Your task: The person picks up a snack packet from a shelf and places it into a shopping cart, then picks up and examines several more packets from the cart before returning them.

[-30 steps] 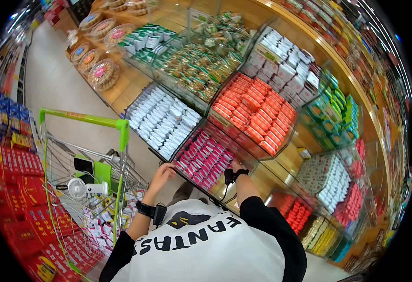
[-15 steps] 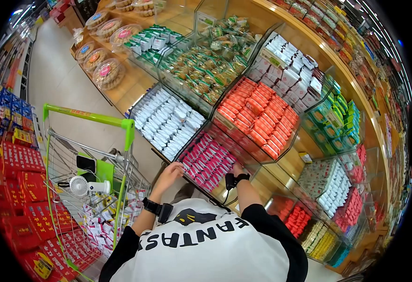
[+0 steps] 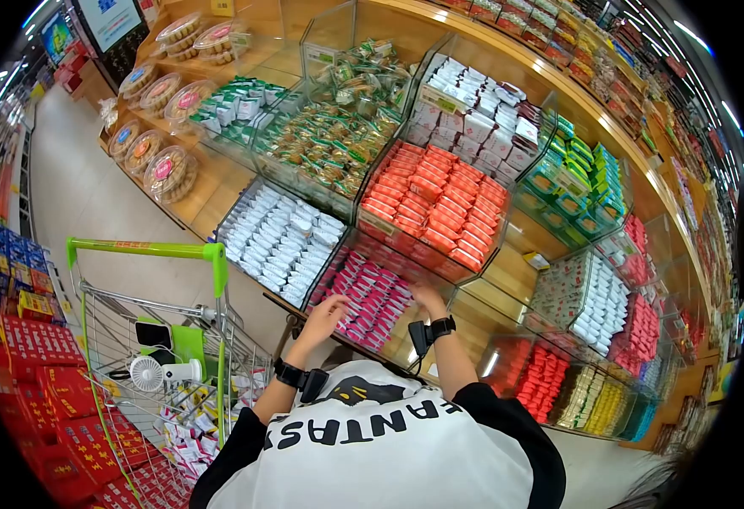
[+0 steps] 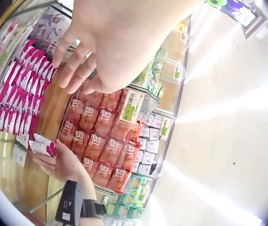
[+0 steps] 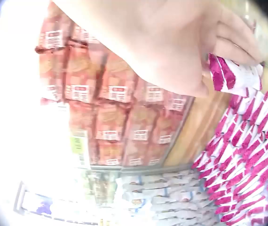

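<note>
Pink-and-white snack packets [image 3: 370, 288] stand in tight rows in a low clear bin in front of the person. At the right end of the rows, the right hand [image 3: 428, 300] pinches a couple of these packets [image 5: 237, 77] between thumb and fingers, close beside the rows. The left hand [image 3: 328, 317] hovers at the near left edge of the bin, holding nothing. In the left wrist view, the left hand's fingers [image 4: 80, 61] are loosely spread, and the right hand [image 4: 68, 162] shows below with the packets.
Orange-red packets [image 3: 440, 204] fill a taller clear bin behind. White packets [image 3: 283, 242] lie to the left. A green-handled shopping cart [image 3: 147, 248] holding loose packets, a phone and a small white fan [image 3: 146, 373] stands at the left. Clear bin walls and wooden shelving surround the hands.
The left hand has moved right, from outside the bin's left corner to over its near edge. The right hand stays at the rows' right end. The head view has shifted slightly.
</note>
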### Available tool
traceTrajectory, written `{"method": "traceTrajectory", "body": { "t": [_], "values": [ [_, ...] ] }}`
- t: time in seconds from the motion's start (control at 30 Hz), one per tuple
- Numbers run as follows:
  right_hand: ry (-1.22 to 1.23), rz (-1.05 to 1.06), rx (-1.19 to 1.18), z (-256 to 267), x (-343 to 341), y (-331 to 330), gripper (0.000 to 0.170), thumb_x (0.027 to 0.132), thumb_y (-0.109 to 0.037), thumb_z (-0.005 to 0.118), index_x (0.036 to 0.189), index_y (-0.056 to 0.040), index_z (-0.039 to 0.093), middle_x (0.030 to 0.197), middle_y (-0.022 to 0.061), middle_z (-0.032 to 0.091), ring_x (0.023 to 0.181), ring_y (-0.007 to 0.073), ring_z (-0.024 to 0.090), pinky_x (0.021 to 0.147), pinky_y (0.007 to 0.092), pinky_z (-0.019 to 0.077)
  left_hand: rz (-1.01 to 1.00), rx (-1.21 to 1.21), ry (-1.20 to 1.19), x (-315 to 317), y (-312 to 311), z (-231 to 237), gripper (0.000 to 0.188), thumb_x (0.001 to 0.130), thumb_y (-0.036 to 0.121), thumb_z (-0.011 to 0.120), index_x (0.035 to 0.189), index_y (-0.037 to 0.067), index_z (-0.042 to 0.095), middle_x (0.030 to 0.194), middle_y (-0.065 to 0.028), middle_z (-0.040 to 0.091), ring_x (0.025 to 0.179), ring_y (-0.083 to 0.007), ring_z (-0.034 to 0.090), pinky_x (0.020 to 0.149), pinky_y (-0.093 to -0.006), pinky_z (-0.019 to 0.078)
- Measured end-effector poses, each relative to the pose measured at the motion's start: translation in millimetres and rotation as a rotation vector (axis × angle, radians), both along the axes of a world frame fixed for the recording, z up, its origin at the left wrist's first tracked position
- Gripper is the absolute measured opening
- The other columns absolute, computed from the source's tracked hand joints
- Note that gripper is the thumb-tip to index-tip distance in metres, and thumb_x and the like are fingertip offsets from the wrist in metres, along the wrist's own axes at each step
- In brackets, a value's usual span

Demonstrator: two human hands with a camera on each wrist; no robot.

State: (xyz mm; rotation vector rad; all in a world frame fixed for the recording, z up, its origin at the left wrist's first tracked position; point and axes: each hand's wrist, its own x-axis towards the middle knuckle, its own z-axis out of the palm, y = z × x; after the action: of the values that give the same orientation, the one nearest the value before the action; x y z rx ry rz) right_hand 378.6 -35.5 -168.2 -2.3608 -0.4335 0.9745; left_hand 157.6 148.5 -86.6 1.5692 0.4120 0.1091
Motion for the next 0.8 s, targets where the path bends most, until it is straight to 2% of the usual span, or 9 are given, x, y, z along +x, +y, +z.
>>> {"method": "traceTrajectory", "body": {
  "t": [0.07,0.13,0.17,0.23,0.33,0.37,0.47,0.53,0.8],
  "values": [
    [0.134,-0.031,-0.011,28,-5,5,0.037,0.079,-0.034,0.042,0.096,-0.0039,0.054,0.083,0.0168,0.06,0.071,0.0252,0.06,0.061,0.0344,0.0483,-0.02,0.049,0.018,3,-2,5,0.025,0.079,0.002,0.041,0.102,0.003,0.049,0.076,-0.0039,0.055,0.07,-0.0094,0.051,0.065,-0.0211,0.0408],
    [0.429,-0.082,0.184,37,-8,5,0.036,0.08,-0.033,0.046,0.103,-0.007,0.051,0.082,0.0116,0.06,0.064,0.0183,0.06,0.054,0.0295,0.0487,-0.079,0.072,-0.004,5,-4,6,0.03,0.076,0.003,0.049,0.106,0.004,0.047,0.089,-0.0061,0.055,0.075,-0.01,0.051,0.067,-0.0221,0.0413],
    [0.426,-0.085,0.185,54,-13,10,0.036,0.08,-0.033,0.046,0.103,-0.007,0.051,0.082,0.0116,0.06,0.064,0.0183,0.06,0.054,0.0295,0.0487,-0.082,0.073,-0.006,6,-6,6,0.03,0.076,0.003,0.049,0.106,0.004,0.047,0.089,-0.0061,0.055,0.075,-0.01,0.051,0.067,-0.0221,0.0413],
    [0.69,0.101,0.269,91,-25,22,0.034,0.082,-0.032,0.045,0.107,-0.0092,0.049,0.09,0.0105,0.058,0.07,0.0201,0.06,0.058,0.031,0.0501,-0.117,0.3,-0.101,9,-9,7,0.044,0.073,0.01,0.058,0.113,0.003,0.041,0.102,-0.0117,0.05,0.089,-0.0197,0.051,0.079,-0.029,0.0398],
    [0.759,0.359,0.266,126,-44,39,0.031,0.085,-0.028,0.043,0.109,-0.0094,0.049,0.097,0.0118,0.055,0.075,0.0223,0.06,0.064,0.0313,0.0506,-0.105,0.65,-0.131,12,-15,23,0.063,0.069,0.019,0.064,0.121,0.003,0.032,0.115,-0.0155,0.041,0.102,-0.0258,0.044,0.086,-0.0314,0.0358],
    [0.76,0.36,0.267,129,-47,42,0.031,0.085,-0.028,0.043,0.109,-0.0094,0.049,0.097,0.0118,0.055,0.075,0.0223,0.06,0.064,0.0313,0.0506,-0.105,0.652,-0.13,11,-15,25,0.063,0.069,0.019,0.064,0.121,0.003,0.032,0.115,-0.0155,0.041,0.102,-0.0258,0.044,0.086,-0.0314,0.0358],
    [0.938,0.624,0.377,149,-57,50,0.025,0.087,-0.019,0.042,0.107,-0.0074,0.052,0.091,0.0053,0.056,0.078,0.0144,0.058,0.068,0.026,0.0484,-0.168,0.511,-0.093,7,-16,31,0.076,0.065,0.026,0.068,0.125,0.003,0.026,0.119,-0.016,0.038,0.105,-0.0254,0.043,0.087,-0.0304,0.0348],
    [0.929,0.706,0.413,151,-59,54,0.026,0.087,-0.02,0.042,0.107,-0.0073,0.051,0.092,0.005,0.055,0.078,0.0132,0.057,0.068,0.0257,0.048,-0.256,0.112,-0.013,4,-17,35,0.073,0.063,0.022,0.07,0.122,0.002,0.03,0.116,-0.0125,0.041,0.105,-0.0203,0.042,0.086,-0.0298,0.0353],
    [0.83,0.828,0.409,167,-71,58,0.029,0.086,-0.021,0.043,0.111,-0.0065,0.048,0.092,0.0043,0.054,0.077,0.011,0.054,0.067,0.0235,0.0471,-0.144,0.02,-0.069,-9,-28,57,0.062,0.065,0.02,0.068,0.115,0.002,0.036,0.106,-0.0091,0.046,0.099,-0.0158,0.044,0.084,-0.027,0.0355]
  ]
}}
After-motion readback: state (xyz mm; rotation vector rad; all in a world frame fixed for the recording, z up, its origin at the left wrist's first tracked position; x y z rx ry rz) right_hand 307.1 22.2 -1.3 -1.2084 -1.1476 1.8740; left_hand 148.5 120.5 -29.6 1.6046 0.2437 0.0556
